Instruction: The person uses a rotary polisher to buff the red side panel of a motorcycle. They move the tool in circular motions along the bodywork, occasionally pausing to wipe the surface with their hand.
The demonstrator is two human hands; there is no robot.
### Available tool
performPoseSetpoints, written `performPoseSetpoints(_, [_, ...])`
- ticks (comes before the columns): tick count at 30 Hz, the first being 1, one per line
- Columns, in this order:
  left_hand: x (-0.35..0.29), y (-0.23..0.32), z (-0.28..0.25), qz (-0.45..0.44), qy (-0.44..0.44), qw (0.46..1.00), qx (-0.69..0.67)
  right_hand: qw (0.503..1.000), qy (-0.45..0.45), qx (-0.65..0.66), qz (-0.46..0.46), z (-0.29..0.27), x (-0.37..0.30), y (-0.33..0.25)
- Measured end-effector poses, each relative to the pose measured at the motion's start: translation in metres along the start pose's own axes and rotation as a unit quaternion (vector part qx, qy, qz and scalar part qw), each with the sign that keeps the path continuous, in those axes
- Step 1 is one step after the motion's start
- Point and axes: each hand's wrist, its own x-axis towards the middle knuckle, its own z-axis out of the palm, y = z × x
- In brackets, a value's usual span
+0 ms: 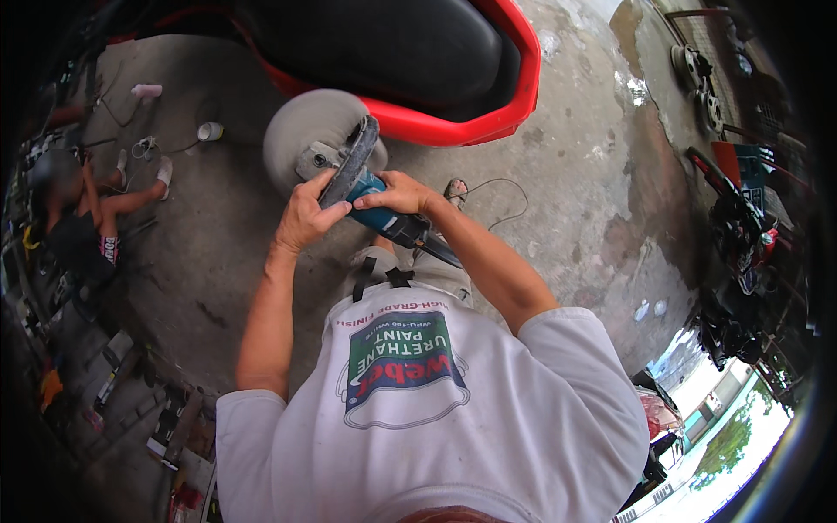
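Both my hands are closed on a teal and black power polisher (376, 213). My left hand (305, 212) grips it by its curved black handle (356, 157), near the grey metal head. Wrapped round the teal body is my right hand (403, 193), with its thumb on top. A large round pale buffing pad (296, 131) sits at the polisher's far end; its face looks smeared, as if spinning. The pad lies right beside the red side panel (418, 126) of a motorcycle with a black seat (384, 52). Whether the two touch, I cannot tell.
A cable (514, 186) loops over the concrete floor (593, 174) by my foot. At the left a person (87, 205) sits low, near a small white can (210, 132) and a pink bottle-like thing (146, 90). Tools and parts (170, 418) clutter the lower left; motorcycle parts (741, 235) line the right.
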Motion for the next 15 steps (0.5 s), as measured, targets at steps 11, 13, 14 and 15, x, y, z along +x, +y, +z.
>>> performPoseSetpoints(11, [0.010, -0.019, 0.022, 0.043, -0.004, 0.999, -0.004, 0.997, 0.050, -0.058, 0.005, -0.013, -0.017, 0.009])
performPoseSetpoints(13, [0.018, -0.030, 0.001, 0.020, 0.005, 1.000, -0.014, 0.997, 0.044, -0.058, 0.012, -0.009, 0.008, -0.002])
performPoseSetpoints(14, [0.024, -0.035, -0.008, 0.026, 0.012, 1.000, 0.005, 0.997, 0.045, -0.053, 0.018, -0.008, 0.021, -0.004])
performPoseSetpoints(15, [0.028, -0.039, -0.016, 0.031, 0.017, 0.999, 0.024, 0.998, 0.046, -0.047, 0.027, -0.004, 0.031, -0.004])
